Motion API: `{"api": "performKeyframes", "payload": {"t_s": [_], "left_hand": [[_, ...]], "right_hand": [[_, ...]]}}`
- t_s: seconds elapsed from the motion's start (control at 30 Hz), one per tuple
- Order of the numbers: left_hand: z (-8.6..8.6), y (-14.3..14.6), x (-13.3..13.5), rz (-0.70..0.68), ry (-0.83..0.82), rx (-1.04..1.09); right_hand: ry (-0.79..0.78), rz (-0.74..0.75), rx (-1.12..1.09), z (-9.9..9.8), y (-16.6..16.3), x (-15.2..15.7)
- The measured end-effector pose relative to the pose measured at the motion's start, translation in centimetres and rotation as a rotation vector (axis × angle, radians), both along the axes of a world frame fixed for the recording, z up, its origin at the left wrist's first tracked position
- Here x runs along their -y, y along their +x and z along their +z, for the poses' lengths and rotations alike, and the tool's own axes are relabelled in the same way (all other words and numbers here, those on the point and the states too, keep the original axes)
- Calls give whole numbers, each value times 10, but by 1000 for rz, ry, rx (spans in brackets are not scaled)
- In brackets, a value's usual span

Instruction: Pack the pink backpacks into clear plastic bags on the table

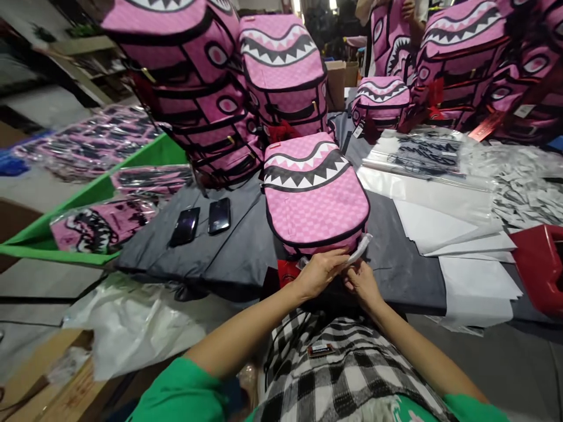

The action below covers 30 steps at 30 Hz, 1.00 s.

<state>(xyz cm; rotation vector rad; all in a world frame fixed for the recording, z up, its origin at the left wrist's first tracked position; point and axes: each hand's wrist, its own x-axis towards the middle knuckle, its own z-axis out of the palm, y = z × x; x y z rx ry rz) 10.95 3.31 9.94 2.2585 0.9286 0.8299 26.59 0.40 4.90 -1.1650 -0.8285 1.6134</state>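
Observation:
A pink checkered backpack [319, 202] with a black-and-white shark-tooth band lies on the dark grey covered table, its lower end towards me. At that end, a crumpled white strip [360, 248] sticks out beside my fingers. My left hand [323, 272] is closed, its fingertips pinched on the strip against the bag's lower edge. Just to the right, my right hand [363, 284] is closed too, fingers curled under the strip; what they pinch is hidden. A red tag [288, 272] hangs left of my left hand.
Stacked pink backpacks [189, 88] rise behind on the left, more at the right. Two phones [185, 226] lie left. White paper sheets [440, 231], clear plastic bags [422, 155] and a red object [541, 266] sit right. A green-edged bin [57, 253] holds wrapped bags. A person's hand [408, 9] shows behind.

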Motion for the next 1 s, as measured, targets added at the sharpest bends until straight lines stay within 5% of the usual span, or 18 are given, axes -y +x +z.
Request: {"api": "performKeyframes", "payload": {"t_s": [0.33,0.47,0.63,0.9,1.0], "left_hand": [[-6,-3,2,36,70,67],[1,-3,4,110,41,78],[6,-2,7,116,-47,-5],[-33,-1,10,46,678,-162],[-34,-10,24,12,1323,-743]], "right_hand": [[-196,216,-750,22,11,19],[-150,301,-816,19,8,10],[-73,227,-786,10,13,8],[-327,67,-662,2,32,28],[-387,146,-591,8,11,19]]}}
